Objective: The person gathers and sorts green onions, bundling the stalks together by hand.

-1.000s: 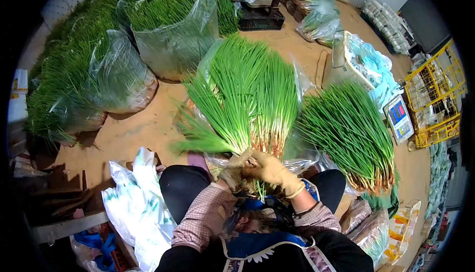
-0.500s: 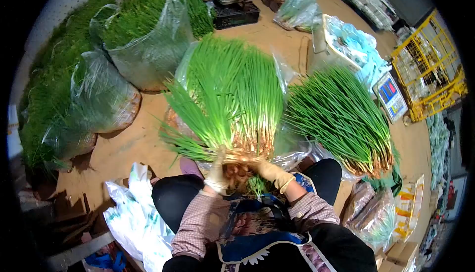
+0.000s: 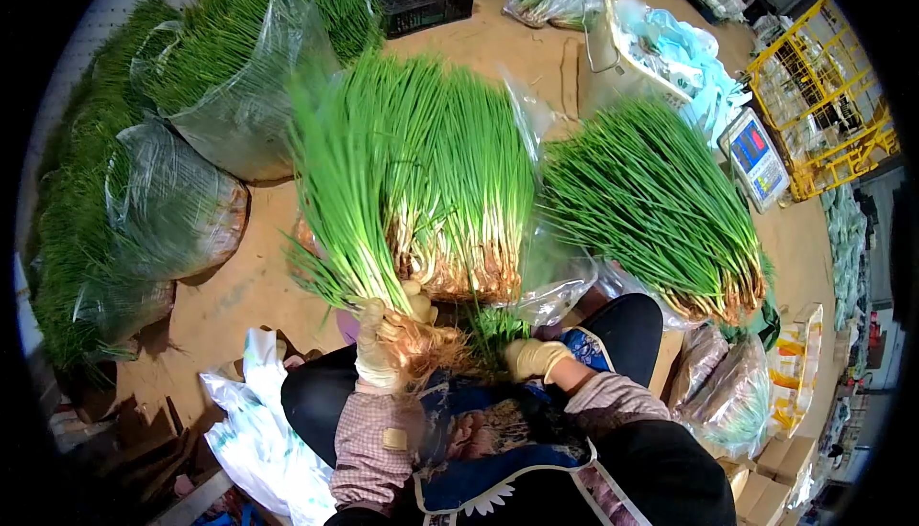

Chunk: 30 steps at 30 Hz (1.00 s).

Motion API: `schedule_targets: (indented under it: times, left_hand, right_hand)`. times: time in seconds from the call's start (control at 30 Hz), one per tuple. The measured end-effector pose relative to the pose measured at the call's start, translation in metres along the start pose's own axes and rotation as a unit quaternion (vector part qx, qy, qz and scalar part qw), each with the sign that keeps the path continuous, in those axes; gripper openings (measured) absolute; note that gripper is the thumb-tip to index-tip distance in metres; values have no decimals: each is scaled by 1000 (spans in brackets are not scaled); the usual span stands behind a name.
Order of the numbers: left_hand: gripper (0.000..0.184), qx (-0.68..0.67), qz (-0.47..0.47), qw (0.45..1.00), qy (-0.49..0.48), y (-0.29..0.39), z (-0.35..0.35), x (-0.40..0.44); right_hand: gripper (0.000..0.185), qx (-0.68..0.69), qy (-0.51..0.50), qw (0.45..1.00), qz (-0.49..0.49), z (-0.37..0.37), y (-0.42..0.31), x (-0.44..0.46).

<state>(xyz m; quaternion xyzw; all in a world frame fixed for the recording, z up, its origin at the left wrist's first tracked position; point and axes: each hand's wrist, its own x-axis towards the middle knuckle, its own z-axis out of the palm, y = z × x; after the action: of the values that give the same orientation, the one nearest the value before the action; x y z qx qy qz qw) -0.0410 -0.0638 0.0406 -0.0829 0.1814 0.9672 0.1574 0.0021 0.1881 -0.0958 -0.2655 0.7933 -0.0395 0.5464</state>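
Note:
My left hand (image 3: 375, 354), in a pale glove, is closed around the root end of a bunch of spring onions (image 3: 356, 210). Brown stringy roots stick out on its right side, and the green tops fan away from me. Over my lap, my right hand (image 3: 534, 360), gloved too, has its fingers curled in beside a tuft of loose green leaves (image 3: 493, 335); whatever is in its grip is hidden. Just beyond both hands lies a larger pile of spring onions (image 3: 469, 181), roots toward me, on clear plastic (image 3: 565, 287).
Another heap of spring onions (image 3: 661, 210) lies to the right, near a digital scale (image 3: 756, 164) and a white bin (image 3: 605, 67) of blue bags. Bagged greens (image 3: 239, 95) stand at left. White plastic bags (image 3: 258, 421) sit by my left knee; a yellow crate (image 3: 823, 95) is far right.
My left hand has moved left and toward me with the bunch, parting it from the pile. My right hand has come away from the roots and dropped slightly lower. The view has shifted a little.

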Motion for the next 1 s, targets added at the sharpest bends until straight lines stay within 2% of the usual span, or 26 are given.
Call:
schedule_targets:
  times: [0.03,0.07,0.1,0.13,0.17,0.2,0.23,0.27,0.3,0.33,0.4,0.47,0.5,0.53,0.6,0.63,0.7,0.73,0.77,0.8,0.83,0.87,0.9,0.93,0.97,1.0]
  left_hand:
    - [46,-1,-35,999,-32,1,-24,6]
    - [44,44,-23,999,-3,-7,-35,9]
    - [42,89,-14,996,26,-15,-46,13]
    - [36,112,-59,992,-30,-6,-34,10]
    - [35,111,-64,992,-12,-8,-33,11]
    - [33,110,-67,992,5,-13,-33,13]
    - [33,113,-69,991,2,-15,-34,15]
    - [33,151,-82,984,46,-18,-36,17]
    - [33,189,-93,973,91,-20,-39,18]
    - [33,191,-93,973,91,-23,-42,20]
    - [34,264,-14,960,94,-31,-47,21]
    - [35,289,-11,952,98,-29,-25,21]
    - [35,275,-42,956,97,-29,-25,22]
    - [35,260,-71,958,96,-29,-25,22]
    - [36,251,-97,954,129,-31,-22,20]
    - [37,272,-114,948,119,-32,-26,22]
    - [42,279,-164,940,106,-33,-32,22]
    - [39,282,-124,947,90,-36,-24,21]
    - [37,284,-129,947,71,-39,-33,23]
    - [36,286,-131,948,55,-42,-42,25]
    - [33,316,-135,933,106,-38,-35,25]
    - [29,272,-104,951,105,-38,-39,21]
    - [30,241,-119,958,98,-47,-62,21]
    - [30,211,-133,964,88,-56,-80,22]
    - [32,127,-68,985,91,-46,5,3]
    - [32,128,-64,986,91,-50,-20,5]
  right_hand:
    - [30,84,130,988,23,-19,1,-7]
    - [33,120,206,969,-59,-46,12,-10]
    - [29,311,264,911,66,-83,0,-41]
    - [32,355,406,824,171,-101,1,-39]
    - [37,308,490,790,203,-116,6,-37]
    - [43,304,503,784,201,-123,17,-24]
    - [43,348,438,796,230,-134,20,-8]
    - [44,390,370,803,257,-144,16,3]
    - [44,391,372,802,256,-149,15,9]
    - [44,337,369,825,262,-154,13,14]
    - [44,282,363,847,266,-156,13,14]
    - [43,422,388,795,196,-154,18,-1]
    - [38,553,375,710,220,-156,24,-8]
    - [29,627,361,672,158,-155,31,-20]
    - [31,779,330,525,-91,-147,49,-34]
    - [31,778,330,527,-93,-150,42,-42]
    - [31,726,358,575,-121,-159,4,-74]
    - [30,700,365,603,-113,-160,-23,-84]
    - [43,659,368,637,-157,-149,-36,-75]
    - [51,561,364,729,-146,-141,-47,-69]
    - [60,451,363,804,-137,-137,-62,-67]
    - [64,263,345,898,-67,-140,-84,-76]
    - [71,15,333,942,45,-121,-92,-59]
    - [71,12,334,942,40,-113,-95,-53]
    - [73,-30,354,933,53,-107,-99,-49]
    - [75,-72,374,922,66,-100,-101,-45]
